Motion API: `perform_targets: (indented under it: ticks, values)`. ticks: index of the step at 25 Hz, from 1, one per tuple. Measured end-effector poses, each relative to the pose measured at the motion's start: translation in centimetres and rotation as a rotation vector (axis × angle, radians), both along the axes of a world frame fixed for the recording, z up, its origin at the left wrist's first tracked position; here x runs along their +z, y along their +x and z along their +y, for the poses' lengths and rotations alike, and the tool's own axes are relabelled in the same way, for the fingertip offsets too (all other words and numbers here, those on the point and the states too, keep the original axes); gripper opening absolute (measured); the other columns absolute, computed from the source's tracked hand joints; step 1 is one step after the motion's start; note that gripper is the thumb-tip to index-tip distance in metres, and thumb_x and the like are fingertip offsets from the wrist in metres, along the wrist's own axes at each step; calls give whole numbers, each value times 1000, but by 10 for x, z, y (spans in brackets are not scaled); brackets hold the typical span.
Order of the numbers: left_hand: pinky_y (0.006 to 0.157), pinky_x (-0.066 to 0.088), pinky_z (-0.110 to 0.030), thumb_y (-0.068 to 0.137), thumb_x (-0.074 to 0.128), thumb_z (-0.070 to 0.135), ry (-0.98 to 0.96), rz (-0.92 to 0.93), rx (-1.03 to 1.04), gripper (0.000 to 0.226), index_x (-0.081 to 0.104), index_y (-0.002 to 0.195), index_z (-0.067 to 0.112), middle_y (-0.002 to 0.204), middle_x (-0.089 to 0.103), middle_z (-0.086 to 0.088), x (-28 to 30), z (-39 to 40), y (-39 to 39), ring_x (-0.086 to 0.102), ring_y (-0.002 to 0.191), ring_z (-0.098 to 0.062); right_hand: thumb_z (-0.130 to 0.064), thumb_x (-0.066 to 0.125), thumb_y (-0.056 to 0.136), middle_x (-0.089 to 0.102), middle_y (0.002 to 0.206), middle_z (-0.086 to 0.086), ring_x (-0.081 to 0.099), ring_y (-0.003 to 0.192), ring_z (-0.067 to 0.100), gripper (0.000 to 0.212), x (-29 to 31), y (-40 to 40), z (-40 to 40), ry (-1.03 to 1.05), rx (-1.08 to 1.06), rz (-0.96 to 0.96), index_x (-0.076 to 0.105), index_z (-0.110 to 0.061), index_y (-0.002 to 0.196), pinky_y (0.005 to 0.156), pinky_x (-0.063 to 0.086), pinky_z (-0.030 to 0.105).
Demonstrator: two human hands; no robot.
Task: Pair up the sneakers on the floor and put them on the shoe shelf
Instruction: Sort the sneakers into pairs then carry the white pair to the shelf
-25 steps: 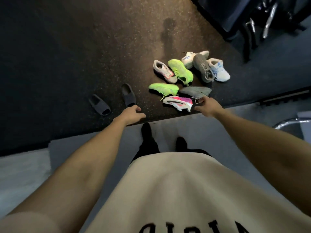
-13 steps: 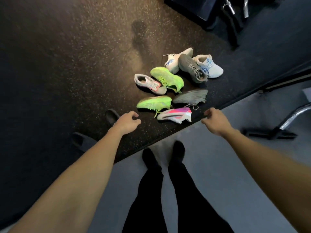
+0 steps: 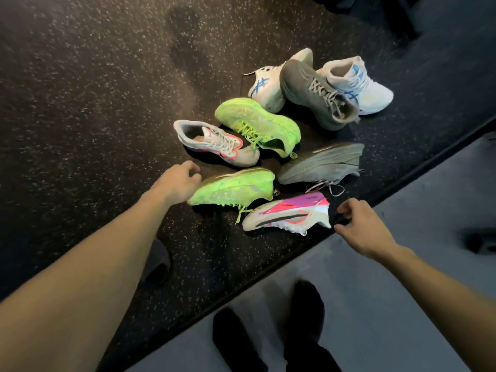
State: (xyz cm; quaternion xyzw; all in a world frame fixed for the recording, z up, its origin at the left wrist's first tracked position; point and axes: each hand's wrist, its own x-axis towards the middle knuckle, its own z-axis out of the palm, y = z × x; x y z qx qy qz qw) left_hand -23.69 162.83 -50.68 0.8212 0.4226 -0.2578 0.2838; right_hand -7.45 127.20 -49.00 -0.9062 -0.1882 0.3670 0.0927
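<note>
Several sneakers lie in a loose heap on the dark speckled mat. Nearest me are a neon green sneaker [image 3: 233, 187] on its side and a white-pink sneaker [image 3: 290, 212] on its side. Behind them lie its white-pink mate [image 3: 214, 142], a second green sneaker [image 3: 257, 124], two grey sneakers [image 3: 322, 162] [image 3: 316, 95] and two white-blue ones [image 3: 268, 87] [image 3: 357, 84]. My left hand [image 3: 177, 181] hovers at the near green sneaker's toe, fingers curled, holding nothing. My right hand [image 3: 359, 224] hangs just right of the near pink sneaker's heel, fingers loosely apart. No shoe shelf is in view.
The mat's edge [image 3: 268, 275] runs diagonally; grey floor [image 3: 389, 304] lies on my side, where my feet in black socks [image 3: 306, 299] stand. A dark slide sandal [image 3: 158, 264] shows under my left forearm. Dark equipment legs [image 3: 402, 20] stand at the top right.
The view has dropped closer to the heap. Both hands have moved down toward the shoes, the left to the near green sneaker, the right beside the pink one. No shoe has moved.
</note>
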Motion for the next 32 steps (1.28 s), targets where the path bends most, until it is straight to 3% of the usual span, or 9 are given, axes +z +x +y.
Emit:
perform_targets:
  ticks: [5,9,12,15,17,21,25,27,32]
  values:
    - [100,43,-46,97,41,35,174,-59,-46,40,50,131,16,126,54,-17,-83,36,22,51,117,-36,-10,66,70,43,107,1,47,99,26,46,-104,-9,-2,-25,120,-84,48,-20,110,83,44,40]
    - [98,38,-52,98,40,35,442,-136,21,40,45,130,12,131,42,-22,-118,62,42,40,123,-42,-6,70,54,47,102,4,48,89,29,55,-168,-6,-3,-56,458,-407,54,-22,105,72,40,40]
    - [99,37,-55,93,53,27,584,-181,9,46,40,135,14,139,35,-19,-134,82,61,32,127,-40,-14,80,44,52,89,9,52,73,32,57,-199,7,-7,30,676,-612,52,-19,94,61,39,38]
    - [102,35,-55,89,59,21,573,-110,-79,60,35,144,24,146,37,-12,-146,98,78,32,132,-38,-29,68,57,49,87,7,52,71,30,44,-221,20,-14,163,794,-711,47,-19,94,62,34,40]
    - [101,36,-53,89,59,21,604,-47,-130,61,37,145,27,144,42,-11,-155,105,88,38,130,-38,-33,54,66,48,86,6,51,70,29,34,-231,25,-17,278,831,-755,47,-18,95,61,40,39]
    - [91,42,-45,92,57,31,831,47,-257,34,60,125,26,124,56,-14,-162,114,96,52,116,-37,-32,50,76,53,81,6,45,73,25,23,-238,31,-19,437,844,-796,48,-18,94,52,49,33]
    - [75,45,-39,94,55,25,866,96,-321,21,69,110,26,113,64,-7,-164,111,84,61,104,-32,-36,31,93,48,86,3,42,76,22,25,-235,32,-15,472,860,-825,48,-18,95,46,46,29]
    - [71,43,-37,96,52,25,854,112,-364,20,69,108,25,112,65,-6,-163,106,75,63,101,-31,-34,46,85,55,82,3,51,74,22,21,-225,33,-9,452,900,-830,48,-17,97,41,43,27]
    - [67,40,-34,98,42,19,807,139,-459,22,59,110,27,112,63,-5,-150,90,44,62,101,-30,-46,87,44,64,80,2,66,64,22,72,-199,35,0,290,904,-726,47,-18,97,34,38,21]
